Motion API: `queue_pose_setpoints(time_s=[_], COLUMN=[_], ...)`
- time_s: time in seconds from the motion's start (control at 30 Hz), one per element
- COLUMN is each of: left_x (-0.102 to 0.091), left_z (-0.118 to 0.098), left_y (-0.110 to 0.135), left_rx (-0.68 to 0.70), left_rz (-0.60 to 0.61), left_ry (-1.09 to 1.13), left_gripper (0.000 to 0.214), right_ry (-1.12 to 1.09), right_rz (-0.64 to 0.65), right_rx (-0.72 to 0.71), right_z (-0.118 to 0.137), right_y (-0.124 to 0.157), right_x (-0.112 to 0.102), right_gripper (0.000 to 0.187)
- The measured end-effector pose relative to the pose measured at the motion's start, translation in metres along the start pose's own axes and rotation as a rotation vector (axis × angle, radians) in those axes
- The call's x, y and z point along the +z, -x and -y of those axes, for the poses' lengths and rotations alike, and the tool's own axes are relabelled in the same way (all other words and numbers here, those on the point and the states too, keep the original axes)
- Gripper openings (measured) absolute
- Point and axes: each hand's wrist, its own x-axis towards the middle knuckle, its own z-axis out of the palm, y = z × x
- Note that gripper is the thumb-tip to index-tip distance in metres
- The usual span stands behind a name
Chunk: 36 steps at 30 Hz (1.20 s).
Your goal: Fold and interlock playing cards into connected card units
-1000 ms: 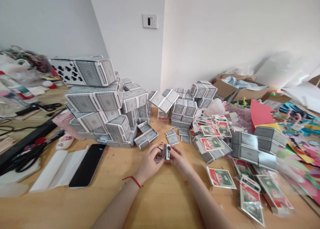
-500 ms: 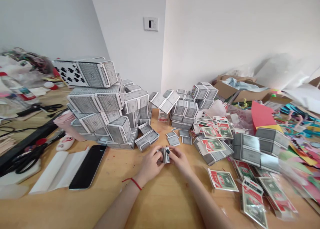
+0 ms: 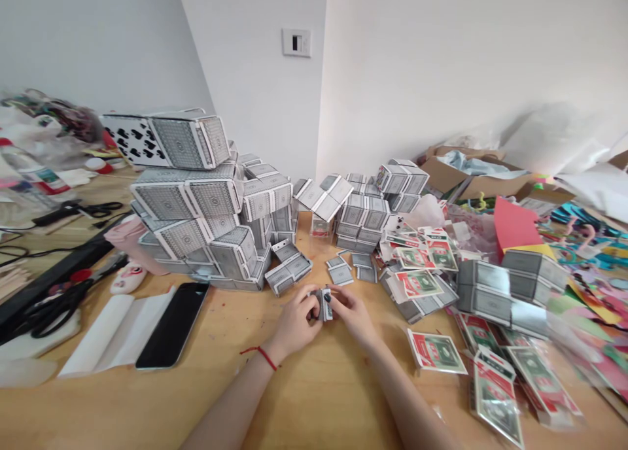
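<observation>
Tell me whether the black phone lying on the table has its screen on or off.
Off: the black smartphone lies face up on the wooden table, its screen uniformly dark.

Black phone (image 3: 171, 326), scissors (image 3: 46, 312), cardboard box (image 3: 444, 172)

left hand (image 3: 296, 320) and right hand (image 3: 354, 314) drawn closer together, folded card piece (image 3: 324, 304) now more covered between them

Left of the left hand (image 3: 294, 320), a phone (image 3: 171, 326) and white paper (image 3: 115, 332) lie flat, with open bench (image 3: 314, 398) between. Nearer the body, the bench is bare on both sides. Just beyond the hands, loose folded cards (image 3: 338, 273) and the tall card-block stack (image 3: 206, 221) close the far side. Card packets (image 3: 434, 352) crowd the surface right of the right hand (image 3: 354, 314).
</observation>
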Motion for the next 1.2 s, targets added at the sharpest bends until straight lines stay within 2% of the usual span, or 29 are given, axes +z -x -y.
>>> queue_pose_setpoints(time_s=[0.17,0.43,0.7,0.83,1.0,1.2], left_x=[0.0,0.001,-0.001,0.001,0.002,0.004], left_z=[0.0,0.0,-0.001,-0.001,-0.002,-0.007], left_y=[0.001,0.0,0.002,0.003,0.003,0.003], left_rx=[-0.003,0.003,0.02,0.026,0.035,0.042], left_rz=[0.005,-0.016,0.017,0.01,0.0,0.016], left_ry=[0.028,-0.056,-0.143,-0.146,-0.112,-0.058], left_gripper=[0.018,0.017,0.014,0.013,0.013,0.031], right_ry=[0.001,-0.024,0.023,-0.011,-0.185,-0.196], right_rz=[-0.006,0.027,-0.024,0.04,0.131,0.157], right_rx=[0.014,0.012,-0.058,-0.026,0.029,-0.012], right_z=[0.0,-0.006,-0.003,-0.005,-0.009,-0.005], right_y=[0.001,0.001,0.002,0.002,0.005,0.009], right_x=[0.0,0.004,0.005,0.006,0.011,0.016], right_gripper=[0.043,0.04,0.04,0.038,0.039,0.044])
